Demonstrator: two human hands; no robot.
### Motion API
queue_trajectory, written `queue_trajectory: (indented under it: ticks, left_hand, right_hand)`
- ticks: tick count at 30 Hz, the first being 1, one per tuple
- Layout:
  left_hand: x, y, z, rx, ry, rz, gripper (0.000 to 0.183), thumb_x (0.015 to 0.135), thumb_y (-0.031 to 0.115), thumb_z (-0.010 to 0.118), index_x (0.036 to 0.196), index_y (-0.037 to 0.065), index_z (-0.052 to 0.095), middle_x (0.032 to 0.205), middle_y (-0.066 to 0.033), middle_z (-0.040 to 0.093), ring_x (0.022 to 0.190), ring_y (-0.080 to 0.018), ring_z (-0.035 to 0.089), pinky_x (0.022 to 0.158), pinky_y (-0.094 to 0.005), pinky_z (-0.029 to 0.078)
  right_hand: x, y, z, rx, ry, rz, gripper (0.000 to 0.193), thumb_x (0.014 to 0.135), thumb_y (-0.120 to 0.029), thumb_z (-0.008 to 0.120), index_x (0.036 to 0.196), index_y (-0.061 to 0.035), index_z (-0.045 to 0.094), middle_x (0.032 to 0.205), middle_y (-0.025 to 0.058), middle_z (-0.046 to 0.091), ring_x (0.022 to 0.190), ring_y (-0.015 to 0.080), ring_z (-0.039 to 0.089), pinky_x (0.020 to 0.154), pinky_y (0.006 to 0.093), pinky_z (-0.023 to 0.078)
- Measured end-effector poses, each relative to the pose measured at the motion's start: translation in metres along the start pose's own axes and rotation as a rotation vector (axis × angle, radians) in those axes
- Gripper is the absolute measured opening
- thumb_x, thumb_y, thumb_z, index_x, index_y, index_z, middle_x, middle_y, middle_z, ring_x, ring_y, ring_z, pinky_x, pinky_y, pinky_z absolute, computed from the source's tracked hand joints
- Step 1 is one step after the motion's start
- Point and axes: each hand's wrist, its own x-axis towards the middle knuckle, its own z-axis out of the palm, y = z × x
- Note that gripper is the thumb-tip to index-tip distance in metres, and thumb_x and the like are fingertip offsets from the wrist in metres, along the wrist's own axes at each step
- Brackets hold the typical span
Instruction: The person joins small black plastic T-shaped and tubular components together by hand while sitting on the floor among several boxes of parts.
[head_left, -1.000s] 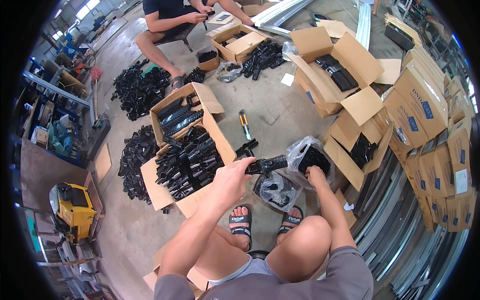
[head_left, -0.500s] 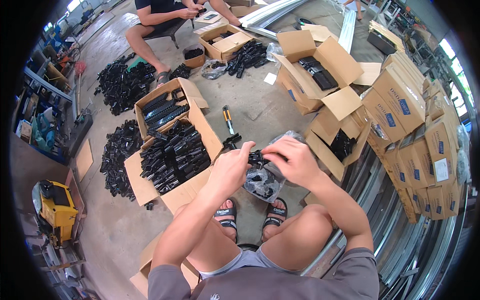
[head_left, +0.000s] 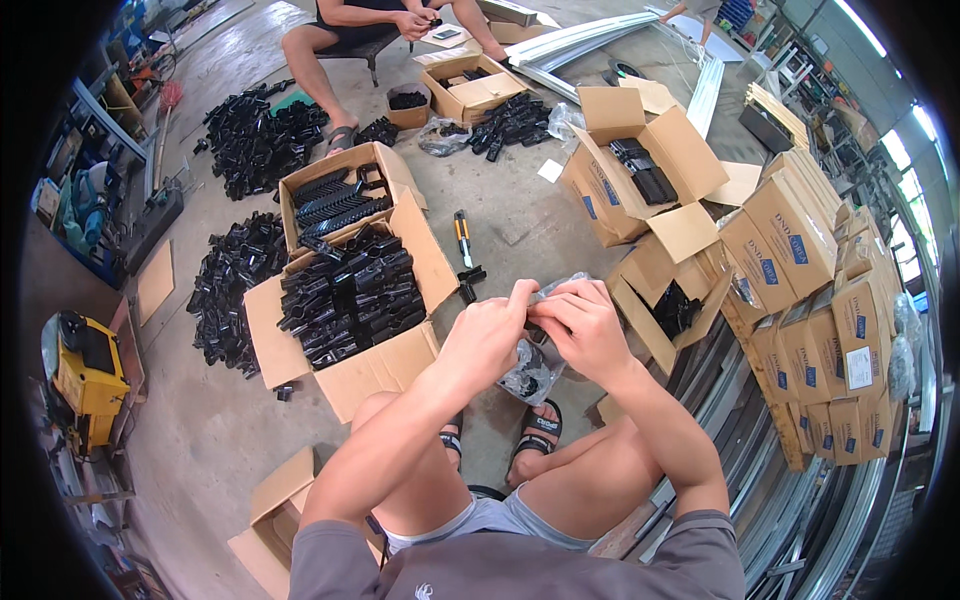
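Note:
My left hand (head_left: 492, 335) and my right hand (head_left: 582, 325) meet above my knees, fingers closed and fingertips together. The left one grips a black plastic part, now almost wholly hidden behind the fingers. The right one pinches against it; whatever lies between its fingertips is too small or covered to tell. Just below them sits a clear plastic bag (head_left: 532, 372) with small black pieces in it. Past my left hand a black fitting (head_left: 470, 284) lies on the floor. To the left stands an open carton (head_left: 385, 375), filled with stacked black plastic parts.
An orange-and-black cutter (head_left: 462, 240) lies on the floor ahead. Heaps of black parts (head_left: 235, 290) spread at the left. Open boxes (head_left: 610, 205) and stacked cartons (head_left: 780, 235) stand at right, near long metal profiles (head_left: 735, 440). Another person (head_left: 345, 65) sits working at the far left.
Both hands have drawn closer together, and the right fingers now cover the black part seen between them before. The whole view has shifted slightly.

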Motion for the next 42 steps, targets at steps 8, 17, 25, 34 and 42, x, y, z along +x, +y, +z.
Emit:
queue_trajectory:
  ticks: [8,17,25,34,42]
  left_hand:
    - [-0.001,-0.001,-0.001,-0.038,0.011,-0.015,0.052,0.077,0.001,0.07,0.12,0.005,0.042,0.084,-0.0202,0.066,0.08,-0.0418,0.065,0.066,-0.0483,0.05]
    - [-0.002,-0.004,-0.018,-0.242,0.12,-0.116,0.04,0.079,0.003,0.072,0.109,0.004,0.047,0.093,-0.0206,0.07,0.083,-0.044,0.064,0.071,-0.0469,0.05]
    - [0.003,-0.022,-0.03,-0.975,0.198,-0.4,0.03,0.089,0.003,0.068,0.113,0.003,0.049,0.1,-0.0126,0.071,0.084,-0.0129,0.065,0.074,-0.0246,0.049]
    - [0.004,-0.02,-0.032,-1.466,0.315,-0.427,0.022,0.094,0.009,0.062,0.113,0.002,0.051,0.11,-0.0172,0.066,0.098,-0.0236,0.068,0.089,-0.039,0.058]
    - [0.006,-0.005,-0.028,-1.709,0.339,-0.427,0.025,0.096,0.014,0.06,0.117,0.001,0.055,0.117,-0.0168,0.063,0.106,-0.0253,0.065,0.098,-0.0415,0.054]
  right_hand:
    - [0.002,-0.007,0.0,-0.011,0.007,0.038,0.009,0.075,-0.007,0.074,0.083,-0.008,0.072,0.089,0.0012,0.071,0.092,0.0203,0.064,0.084,0.0334,0.044]
    - [-0.004,0.009,-0.019,0.052,0.361,0.259,0.007,0.081,-0.003,0.07,0.088,-0.0031,0.069,0.092,0.0088,0.07,0.088,0.0268,0.065,0.079,0.0361,0.049]
    - [-0.052,0.078,-0.006,0.199,0.366,0.821,0.016,0.093,-0.014,0.062,0.094,0.0008,0.068,0.081,0.0107,0.069,0.071,0.0182,0.064,0.068,0.031,0.05]
    - [-0.152,0.114,0.133,-0.071,-1.157,0.61,0.021,0.08,-0.02,0.066,0.097,-0.0115,0.075,0.097,0.0178,0.071,0.094,0.0346,0.069,0.084,0.0447,0.054]
    - [-0.21,0.082,0.248,0.159,-0.645,1.024,0.024,0.077,-0.014,0.067,0.1,-0.0132,0.076,0.103,0.018,0.07,0.098,0.0351,0.067,0.087,0.044,0.054]
